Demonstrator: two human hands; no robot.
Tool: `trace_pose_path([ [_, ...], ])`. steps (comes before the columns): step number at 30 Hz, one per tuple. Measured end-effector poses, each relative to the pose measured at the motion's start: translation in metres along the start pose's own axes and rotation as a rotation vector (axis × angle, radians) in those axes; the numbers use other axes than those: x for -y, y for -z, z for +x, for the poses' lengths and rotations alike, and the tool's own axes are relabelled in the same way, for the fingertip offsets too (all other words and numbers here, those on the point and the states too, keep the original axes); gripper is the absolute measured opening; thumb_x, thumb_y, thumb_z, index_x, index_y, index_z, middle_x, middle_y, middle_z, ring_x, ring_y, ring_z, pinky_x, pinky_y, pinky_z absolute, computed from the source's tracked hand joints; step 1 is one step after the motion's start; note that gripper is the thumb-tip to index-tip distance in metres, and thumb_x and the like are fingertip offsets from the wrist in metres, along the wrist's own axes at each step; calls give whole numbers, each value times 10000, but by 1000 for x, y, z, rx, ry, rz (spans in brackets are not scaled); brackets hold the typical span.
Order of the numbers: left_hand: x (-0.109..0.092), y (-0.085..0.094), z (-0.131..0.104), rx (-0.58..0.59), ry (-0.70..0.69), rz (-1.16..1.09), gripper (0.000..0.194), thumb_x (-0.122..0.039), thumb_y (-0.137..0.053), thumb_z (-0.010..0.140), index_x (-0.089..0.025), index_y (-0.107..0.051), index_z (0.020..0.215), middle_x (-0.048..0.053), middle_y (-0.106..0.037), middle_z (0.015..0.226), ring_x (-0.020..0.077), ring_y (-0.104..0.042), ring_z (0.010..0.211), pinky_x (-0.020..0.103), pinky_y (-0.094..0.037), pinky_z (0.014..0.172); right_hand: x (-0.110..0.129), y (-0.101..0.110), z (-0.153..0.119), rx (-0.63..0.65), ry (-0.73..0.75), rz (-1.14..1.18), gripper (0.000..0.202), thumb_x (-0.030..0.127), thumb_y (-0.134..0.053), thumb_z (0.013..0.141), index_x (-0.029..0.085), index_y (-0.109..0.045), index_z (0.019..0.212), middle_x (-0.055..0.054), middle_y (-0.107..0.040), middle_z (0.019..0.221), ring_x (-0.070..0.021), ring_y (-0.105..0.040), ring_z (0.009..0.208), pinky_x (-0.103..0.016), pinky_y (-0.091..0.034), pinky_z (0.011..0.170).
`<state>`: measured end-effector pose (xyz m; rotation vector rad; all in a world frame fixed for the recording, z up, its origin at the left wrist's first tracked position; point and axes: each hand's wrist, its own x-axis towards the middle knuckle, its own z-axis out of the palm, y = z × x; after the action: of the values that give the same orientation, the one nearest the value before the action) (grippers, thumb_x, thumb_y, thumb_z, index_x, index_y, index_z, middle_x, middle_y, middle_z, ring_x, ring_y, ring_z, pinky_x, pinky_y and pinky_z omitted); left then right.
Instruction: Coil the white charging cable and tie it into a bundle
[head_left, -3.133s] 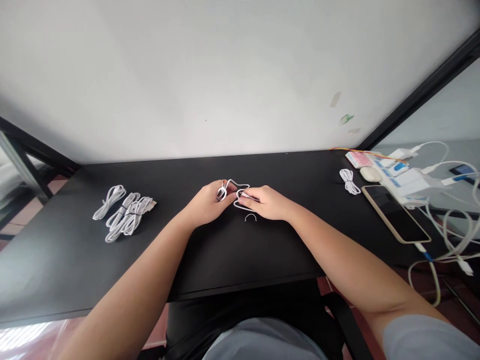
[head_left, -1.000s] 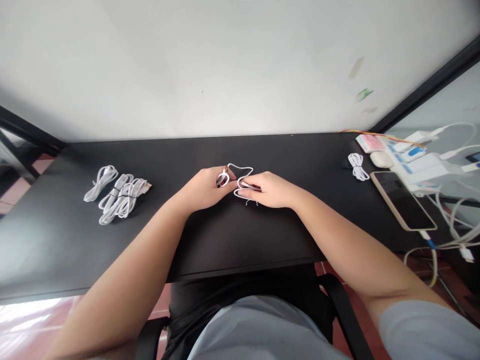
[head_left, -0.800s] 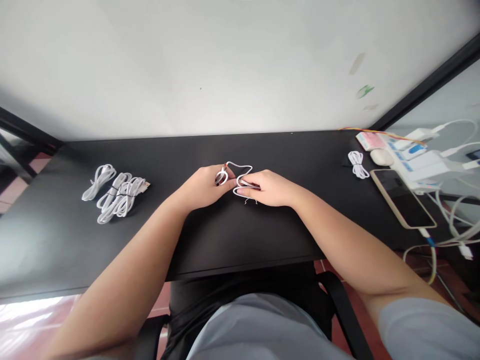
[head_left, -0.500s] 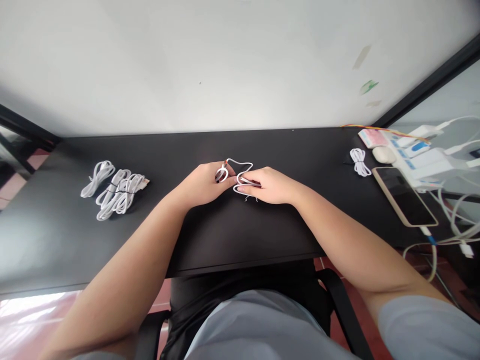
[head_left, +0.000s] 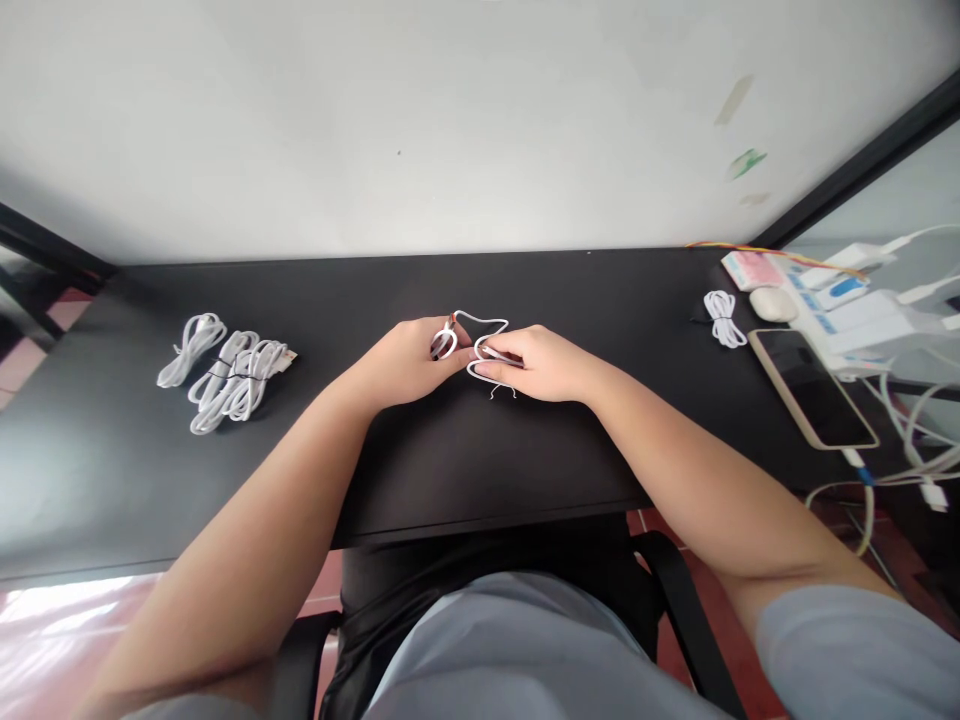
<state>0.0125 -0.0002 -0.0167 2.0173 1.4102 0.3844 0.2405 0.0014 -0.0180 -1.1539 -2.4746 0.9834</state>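
Note:
Both hands meet over the middle of the black desk point(head_left: 487, 450). My left hand point(head_left: 416, 362) is closed on one end of a white cable point(head_left: 491, 325), with a loop of it showing beside the thumb. Fingers and thumb of my right hand point(head_left: 544, 365) pinch folded turns of the same cable. Between the hands, a length of it arcs up and over. A thin pale twist tie or strand point(head_left: 504, 388) pokes out below the right fingers. Part of the cable is hidden inside the hands.
Several bundled white cables point(head_left: 236, 380) lie at the left. On the right are another tied white cable point(head_left: 722, 320), a phone point(head_left: 814, 390) with a charging lead, a white mouse-like object point(head_left: 772, 304) and a power strip point(head_left: 817, 320) with plugs. A wall point(head_left: 450, 130) stands behind.
The whole view has shifted slightly. Both hands keep their hold on the white cable, with hardly any movement between them.

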Motion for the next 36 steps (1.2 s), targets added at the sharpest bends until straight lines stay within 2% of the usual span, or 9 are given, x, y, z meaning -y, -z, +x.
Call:
trace_pose_path([
  [14,1,-1,1,-10,0,8,565,-735,-577,821,-225,-717,1018,10,-749,956,101,-612,777,208,-412,691,-3,-1,2,45,8,-22,352,491,-528,979,183,-536,810,19,-551,717,-84,-418,629,-262,-260,653],
  [36,0,-1,0,-6,6,19,535,-707,-567,840,-223,-716,1014,1,-742,930,94,-598,754,209,-401,681,-2,0,2,57,20,-29,341,477,-528,983,183,-520,809,12,-579,750,-87,-429,652,-257,-268,667],
])
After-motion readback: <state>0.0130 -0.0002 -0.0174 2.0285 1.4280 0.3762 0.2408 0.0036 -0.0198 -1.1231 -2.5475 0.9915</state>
